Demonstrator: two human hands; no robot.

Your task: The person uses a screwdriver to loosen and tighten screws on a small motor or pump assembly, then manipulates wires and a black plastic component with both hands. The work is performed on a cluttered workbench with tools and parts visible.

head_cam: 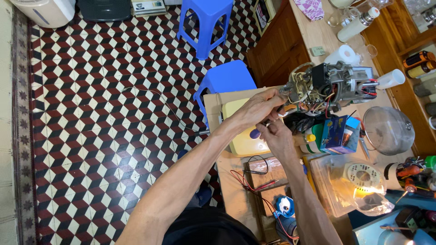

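At nine o'clock the tiled floor (91,136) lay open, two blue stools (225,79) standing near the workbench's (227,181) edge. Your left hand (259,108) was clenched around the motor's (329,86) near end, at centre frame. Your right hand (278,138), just below at six o'clock, pinched a small tool; which kind, you could not tell. The motor sat at two o'clock, grey metal with bare coils and red and black wires. Toward three o'clock a blue box (338,134) and a glass lid (388,129) crowded it.
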